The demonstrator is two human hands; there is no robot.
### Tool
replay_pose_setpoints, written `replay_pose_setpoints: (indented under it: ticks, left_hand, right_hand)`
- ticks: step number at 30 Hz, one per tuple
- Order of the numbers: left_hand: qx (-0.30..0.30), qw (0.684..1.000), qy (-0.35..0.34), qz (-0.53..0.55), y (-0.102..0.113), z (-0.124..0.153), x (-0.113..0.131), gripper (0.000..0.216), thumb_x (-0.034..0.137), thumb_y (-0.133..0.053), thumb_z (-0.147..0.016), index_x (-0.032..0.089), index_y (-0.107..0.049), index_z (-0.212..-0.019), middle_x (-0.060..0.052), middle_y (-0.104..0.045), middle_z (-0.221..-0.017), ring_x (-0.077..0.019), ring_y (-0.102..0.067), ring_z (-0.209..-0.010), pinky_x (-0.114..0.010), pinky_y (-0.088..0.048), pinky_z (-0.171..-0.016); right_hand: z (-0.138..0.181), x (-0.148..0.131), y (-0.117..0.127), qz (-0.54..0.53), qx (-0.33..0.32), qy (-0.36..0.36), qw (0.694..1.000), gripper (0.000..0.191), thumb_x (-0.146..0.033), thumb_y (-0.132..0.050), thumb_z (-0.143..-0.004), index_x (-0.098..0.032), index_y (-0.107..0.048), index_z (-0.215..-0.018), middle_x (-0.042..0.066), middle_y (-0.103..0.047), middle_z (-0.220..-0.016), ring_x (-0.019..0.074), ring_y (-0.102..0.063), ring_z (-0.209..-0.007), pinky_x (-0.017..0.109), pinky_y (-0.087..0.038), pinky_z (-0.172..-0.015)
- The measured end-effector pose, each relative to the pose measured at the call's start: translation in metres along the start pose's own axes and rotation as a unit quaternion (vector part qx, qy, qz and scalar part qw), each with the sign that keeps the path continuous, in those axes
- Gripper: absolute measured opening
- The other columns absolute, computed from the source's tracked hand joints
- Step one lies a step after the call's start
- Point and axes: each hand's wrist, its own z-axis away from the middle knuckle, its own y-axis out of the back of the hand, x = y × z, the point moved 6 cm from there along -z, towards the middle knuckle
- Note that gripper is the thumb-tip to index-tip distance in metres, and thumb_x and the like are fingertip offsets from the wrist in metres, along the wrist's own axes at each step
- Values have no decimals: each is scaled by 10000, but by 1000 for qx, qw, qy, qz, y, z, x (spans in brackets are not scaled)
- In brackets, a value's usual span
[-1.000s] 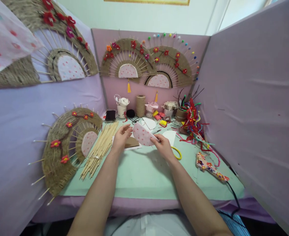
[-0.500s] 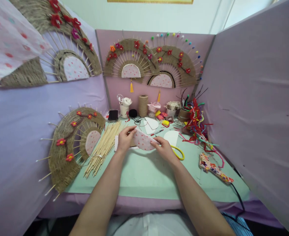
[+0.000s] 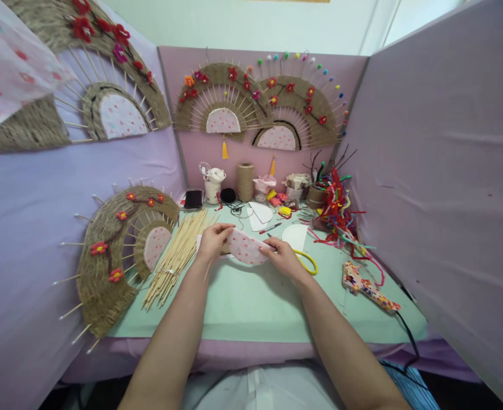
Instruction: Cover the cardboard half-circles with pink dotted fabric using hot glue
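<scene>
Both my hands hold a pink half-round piece with red dots just above the green table mat. My left hand pinches its left corner and my right hand grips its right end. The piece's straight edge faces away from me and its curved side hangs toward me. Under it lie a brown card piece and white paper, mostly hidden. A yellow ring lies just right of my right hand.
A bundle of bamboo sticks lies left of my hands, beside a jute fan with red flowers. White half-round cutouts, a twine spool, pipe cleaners and a patterned glue gun sit behind and right. Purple partitions enclose the table.
The dotted piece has tipped over, from standing with its curve up to lying lower with its curve toward me. Both hands came down closer to the mat.
</scene>
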Motion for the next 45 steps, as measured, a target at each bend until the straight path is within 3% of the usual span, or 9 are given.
replay_pose_setpoints:
  ticks: [4, 9, 15, 18, 21, 24, 29, 36, 45]
  left_hand:
    - [17, 1000, -10, -13, -4, 1, -4, 438, 400, -713, -637, 136, -636, -977, -42, -634, -827, -107, -563, -662, -209, -438, -575]
    - [24, 998, -29, -45, -14, 4, -7, 775, 330, -749, -649, 231, -374, -1320, -113, -560, -1182, -141, -623, -848, -263, -504, -708]
    - [-100, 991, 73, 58, -33, 14, -12, 329, 384, -677, -723, 131, -600, -919, -94, -681, -870, -162, -656, -756, -339, -533, -757]
    - [-118, 987, 87, 60, -38, 18, -12, 299, 351, -711, -682, 125, -631, -861, -73, -691, -792, -157, -658, -715, -332, -537, -754]
    - [-93, 992, 74, 36, -40, 19, -16, 312, 376, -721, -654, 134, -654, -838, -53, -691, -785, -151, -652, -693, -314, -539, -730]
    - [-101, 994, 49, 8, -46, 21, -19, 348, 426, -716, -637, 150, -673, -845, -30, -683, -794, -157, -642, -704, -316, -541, -713]
    - [-124, 992, 17, -32, -55, 27, -18, 370, 452, -702, -636, 145, -682, -843, -20, -668, -772, -154, -615, -721, -305, -542, -692]
    - [-127, 990, 45, -39, -55, 28, -17, 357, 444, -712, -632, 132, -665, -800, -35, -663, -788, -150, -616, -721, -333, -543, -730]
    - [-165, 984, 32, -63, -62, 36, -13, 347, 431, -704, -651, 141, -673, -837, -26, -661, -754, -160, -620, -718, -340, -539, -734]
  right_hand:
    - [-2, 12, -1, -44, 11, -39, 998, 244, -374, -578, -773, -159, -684, -824, 19, -640, -768, 158, -542, -708, 254, -401, -642]
    - [-5, 29, 4, -163, 68, -89, 980, 321, -439, -624, -735, -159, -693, -875, 21, -679, -786, 167, -570, -705, 259, -426, -642]
    - [-5, 33, 4, -259, 79, -118, 955, 408, -487, -628, -722, -156, -673, -955, 47, -701, -831, 189, -604, -726, 303, -467, -681]
    - [-3, 28, 15, -151, 165, -83, 971, 425, -465, -615, -731, -158, -640, -1024, 72, -667, -913, 208, -583, -808, 341, -463, -734]
    - [3, 4, 25, 31, 271, 27, 962, 391, -408, -629, -747, -181, -611, -1065, 88, -601, -1003, 221, -539, -924, 380, -415, -839]
    - [3, -18, 12, 135, 234, 111, 956, 220, -357, -598, -805, -215, -632, -970, 59, -589, -964, 215, -522, -961, 387, -349, -896]
    - [-3, -24, -7, 188, 173, 106, 961, 116, -312, -549, -849, -216, -603, -815, 35, -594, -891, 203, -514, -917, 361, -313, -847]
    - [-2, 2, 35, 84, 337, 12, 938, 115, -272, -442, -863, -204, -505, -795, 44, -579, -813, 194, -514, -796, 327, -369, -768]
    - [-1, -12, 30, 3, 311, 78, 947, 105, -251, -551, -799, -197, -543, -889, 21, -599, -811, 164, -547, -765, 294, -424, -754]
